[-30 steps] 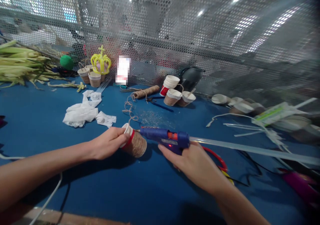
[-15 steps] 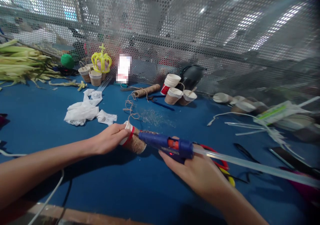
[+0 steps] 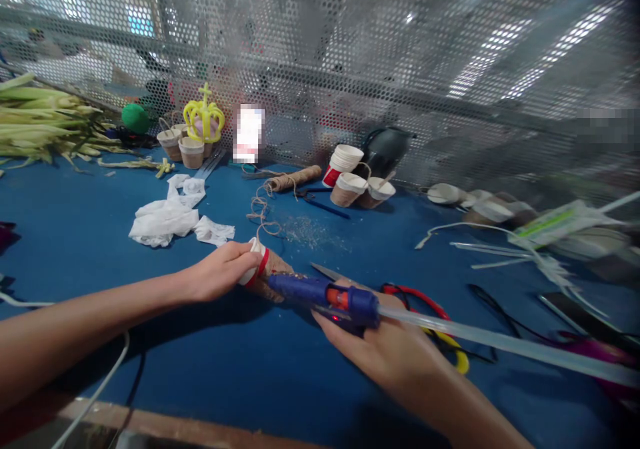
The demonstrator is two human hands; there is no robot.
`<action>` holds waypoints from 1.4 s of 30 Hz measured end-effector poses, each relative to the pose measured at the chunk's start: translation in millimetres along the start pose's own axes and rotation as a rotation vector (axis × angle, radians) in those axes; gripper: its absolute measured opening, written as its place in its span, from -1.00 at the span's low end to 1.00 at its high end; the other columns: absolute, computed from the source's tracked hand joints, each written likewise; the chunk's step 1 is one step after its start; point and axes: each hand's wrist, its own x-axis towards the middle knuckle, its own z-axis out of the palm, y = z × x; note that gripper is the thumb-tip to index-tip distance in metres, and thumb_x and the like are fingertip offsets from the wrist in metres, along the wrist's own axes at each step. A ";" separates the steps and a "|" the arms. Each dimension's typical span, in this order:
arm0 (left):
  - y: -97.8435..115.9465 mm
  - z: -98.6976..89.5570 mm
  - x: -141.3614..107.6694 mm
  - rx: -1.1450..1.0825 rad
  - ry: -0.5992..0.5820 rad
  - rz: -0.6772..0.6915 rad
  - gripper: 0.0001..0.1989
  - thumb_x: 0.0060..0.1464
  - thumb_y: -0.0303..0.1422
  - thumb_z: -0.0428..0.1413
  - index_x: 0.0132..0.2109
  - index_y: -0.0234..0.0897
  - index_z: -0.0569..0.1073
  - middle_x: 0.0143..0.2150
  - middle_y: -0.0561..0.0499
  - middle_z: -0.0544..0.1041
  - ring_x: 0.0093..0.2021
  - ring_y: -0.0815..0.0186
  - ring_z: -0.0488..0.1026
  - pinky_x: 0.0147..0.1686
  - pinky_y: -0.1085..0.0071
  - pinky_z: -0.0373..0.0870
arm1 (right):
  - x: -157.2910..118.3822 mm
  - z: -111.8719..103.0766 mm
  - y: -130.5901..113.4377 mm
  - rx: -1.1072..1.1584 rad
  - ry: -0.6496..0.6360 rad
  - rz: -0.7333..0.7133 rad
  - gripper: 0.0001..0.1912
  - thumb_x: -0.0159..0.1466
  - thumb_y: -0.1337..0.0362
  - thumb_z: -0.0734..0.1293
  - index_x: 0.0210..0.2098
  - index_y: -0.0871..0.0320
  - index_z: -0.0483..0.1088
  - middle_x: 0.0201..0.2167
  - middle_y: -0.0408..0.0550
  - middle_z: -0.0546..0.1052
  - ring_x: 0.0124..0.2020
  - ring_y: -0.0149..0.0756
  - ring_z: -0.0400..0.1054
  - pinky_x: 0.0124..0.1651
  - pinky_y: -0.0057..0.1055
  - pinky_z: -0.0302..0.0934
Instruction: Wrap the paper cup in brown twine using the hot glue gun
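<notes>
My left hand (image 3: 225,270) is closed on a paper cup (image 3: 274,267) lying tilted on its side, with twine wound round its lower part and a red band below the white rim. Fingers wrapped around its handle, my right hand (image 3: 385,342) grips a blue hot glue gun (image 3: 320,292) with a long clear glue stick (image 3: 480,336) out of its back. The gun's nozzle end is in front of the cup's side; whether it touches cannot be told. A loose strand of twine (image 3: 260,212) runs from the cup towards a twine roll (image 3: 295,178).
Scissors (image 3: 425,302) with red and yellow handles lie partly behind my right hand. Crumpled white tissue (image 3: 163,222) is beyond my left hand. Pliers (image 3: 325,206), small twine-wrapped cups (image 3: 349,189) and a yellow crown-shaped piece (image 3: 204,117) stand along the mesh wall (image 3: 300,69).
The glue gun and my right hand have shifted slightly left and down, its nozzle now lower along the cup's side. More of the scissors shows. My left hand keeps hold of the cup.
</notes>
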 end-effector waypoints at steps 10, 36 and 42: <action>-3.4 -2.4 -1.0 0.137 0.010 0.023 -0.66 0.06 -0.32 -0.15 -0.21 -0.41 0.45 -0.28 -0.05 0.53 -0.28 0.26 0.41 -0.24 0.40 0.29 | 5.1 -3.4 4.5 -0.054 0.058 -0.066 -0.88 0.09 0.29 0.20 -0.49 0.08 0.35 -0.60 -0.09 0.44 -0.56 -0.28 0.32 -0.49 -0.38 0.16; -8.5 -4.4 -3.5 0.299 0.056 0.021 -0.67 0.05 -0.24 -0.17 -0.36 -0.39 0.37 -0.37 -0.03 0.47 -0.33 0.27 0.38 -0.26 0.41 0.29 | 23.1 -12.2 9.9 0.405 -0.102 0.395 -0.75 0.08 0.17 0.28 -0.64 0.15 0.24 -0.82 -0.26 0.25 -0.76 -0.47 0.16 -0.61 -0.50 0.12; -6.1 -3.5 -1.8 0.206 0.094 0.006 -0.68 0.02 -0.27 -0.15 -0.35 -0.41 0.40 -0.36 -0.03 0.49 -0.36 0.28 0.37 -0.30 0.43 0.27 | 42.8 -21.5 42.3 0.684 0.098 0.532 -0.82 0.01 0.22 0.36 -0.52 0.20 0.32 -0.62 -0.17 0.39 -0.60 -0.48 0.24 -0.56 -0.54 0.14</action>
